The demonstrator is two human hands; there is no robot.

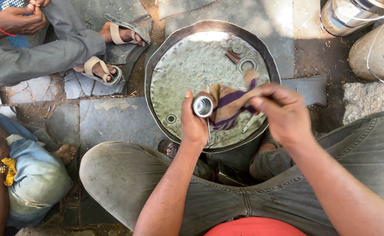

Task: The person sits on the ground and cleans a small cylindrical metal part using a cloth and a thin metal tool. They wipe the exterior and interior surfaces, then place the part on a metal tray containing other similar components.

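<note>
We are looking straight down at a rough floor of cracked grey stone slabs (113, 118) with dirt in the seams, sunlit along the top edge. Nearest to us are the person's own knees in worn grey trousers (126, 175), spread apart, with a strip of red cloth at the bottom edge.

Between the knees, both forearms reach forward. The left hand (195, 122) is closed around a small shiny metal cylinder (203, 106), its open round end facing up toward us. The right hand (279, 111) pinches a striped rag (229, 107) of purple and tan, the fingers gathered tight on the cloth; the rag drapes right against the cylinder, touching its side.

Just beyond and under the hands sits a shallow round metal pan (157, 70), greenish and dented inside, with a dark raised rim. In it we see a large hex nut (247, 64) near the far side, a smaller nut (171, 118) near the left edge, and a few other small parts that we cannot make out.

Farther off, upper left, another person sits in grey trousers and tan sandals (98, 70), hands clasped. At the left edge a third person crouches in pale blue. Two metal canisters (375, 48) stand at the upper right.
</note>
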